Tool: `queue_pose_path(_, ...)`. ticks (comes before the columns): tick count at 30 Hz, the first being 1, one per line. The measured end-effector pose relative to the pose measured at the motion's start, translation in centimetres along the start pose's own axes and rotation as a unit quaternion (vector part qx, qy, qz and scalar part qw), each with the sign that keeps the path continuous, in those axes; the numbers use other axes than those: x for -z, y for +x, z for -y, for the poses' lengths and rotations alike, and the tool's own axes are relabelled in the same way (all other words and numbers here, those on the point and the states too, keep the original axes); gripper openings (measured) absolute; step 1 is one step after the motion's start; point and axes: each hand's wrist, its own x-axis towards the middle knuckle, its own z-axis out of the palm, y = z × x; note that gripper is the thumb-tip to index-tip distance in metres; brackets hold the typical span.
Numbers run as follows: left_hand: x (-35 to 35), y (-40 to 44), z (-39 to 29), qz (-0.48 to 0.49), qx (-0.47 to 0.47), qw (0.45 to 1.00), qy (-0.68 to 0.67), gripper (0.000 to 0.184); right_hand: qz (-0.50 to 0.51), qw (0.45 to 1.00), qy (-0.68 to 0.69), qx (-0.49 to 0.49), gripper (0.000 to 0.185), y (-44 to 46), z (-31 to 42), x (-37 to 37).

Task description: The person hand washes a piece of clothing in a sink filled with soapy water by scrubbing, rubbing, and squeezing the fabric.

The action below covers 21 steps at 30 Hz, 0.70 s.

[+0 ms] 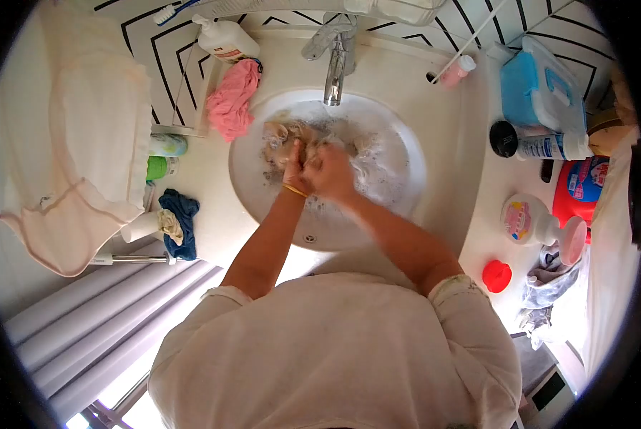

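Note:
Both hands are together over the round white sink (399, 218), which holds sudsy water. A wet, light-brown cloth (281, 134) lies bunched in the water, partly hidden by my fingers. My left hand (296, 171), with a yellow band at the wrist, grips the cloth from the left side. Closed like a fist and slightly blurred, my right hand (331, 171) presses against the cloth and my left hand. More pale fabric (363, 161) seems to spread through the foam on the right; I cannot tell whether it is the same piece.
A chrome faucet (334, 82) stands behind the sink. To its left are a pink cloth (235, 100) and a white pump bottle (226, 41). At right sit a blue-and-white box (542, 86), a clear pump bottle (524, 219), a red detergent bottle (576, 189) and a red cap (496, 276).

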Motion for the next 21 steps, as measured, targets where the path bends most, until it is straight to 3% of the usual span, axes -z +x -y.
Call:
queue_pose_path(2,0.2,-0.1,0.4,-0.025,-0.012,1.000,0.003,0.042,-0.069,0.981,0.005,0.182,0.025,-2.6,3.0,1.2)
queue_pose_path(5,1.1,-0.5,0.9,-0.067,-0.029,0.997,0.019,0.041,0.045,0.990,-0.034,0.127,0.021,-2.4,2.5,0.5)
queue_pose_path(7,1.5,-0.8,0.8,-0.099,-0.039,0.994,0.035,0.040,0.064,0.995,0.045,-0.055,0.025,0.6,0.4,-0.7)
queue_pose_path(8,0.8,-0.6,0.8,-0.055,-0.047,0.991,0.116,0.035,0.048,0.982,0.099,-0.153,0.026,1.9,0.1,-0.5)
queue_pose_path(9,0.3,-0.8,0.7,-0.057,-0.049,0.991,0.115,0.034,0.031,0.957,0.150,-0.248,0.026,2.5,-0.1,-0.3)
queue_pose_path(11,-0.5,-1.0,0.5,-0.059,-0.059,0.991,0.106,0.033,-0.052,0.974,0.153,-0.158,0.026,2.1,-1.8,-2.1)
queue_pose_path(12,-0.1,-1.0,0.2,-0.005,-0.052,0.994,0.092,0.033,-0.092,0.977,0.155,-0.111,0.027,1.9,-2.4,-2.8)
queue_pose_path(14,3.0,0.3,0.3,0.110,-0.075,0.991,0.015,0.032,-0.073,0.992,0.098,0.031,0.026,-1.5,1.6,-0.4)
queue_pose_path(15,4.7,1.3,0.6,0.105,-0.146,0.971,0.156,0.031,-0.062,0.991,0.070,0.100,0.026,-2.7,3.1,0.6)
queue_pose_path(17,8.1,3.3,1.1,0.031,-0.281,0.855,0.436,0.030,-0.022,0.988,0.021,0.150,0.025,-2.9,3.0,0.8)
queue_pose_path(18,4.2,1.4,1.6,-0.018,-0.203,0.929,0.309,0.029,-0.003,0.985,-0.001,0.174,0.025,-3.0,2.9,0.8)
queue_pose_path(19,0.0,-0.7,2.1,-0.067,-0.119,0.975,0.173,0.029,0.044,0.996,-0.020,0.081,0.025,-1.9,1.9,0.7)
queue_pose_path(20,-2.0,-1.5,2.3,-0.114,-0.031,0.992,0.033,0.029,0.090,0.995,-0.037,-0.012,0.026,0.3,0.0,0.6)
queue_pose_path(21,-1.6,-1.3,2.2,-0.103,-0.036,0.992,0.064,0.029,0.136,0.983,-0.055,-0.108,0.026,1.8,-1.7,0.4)
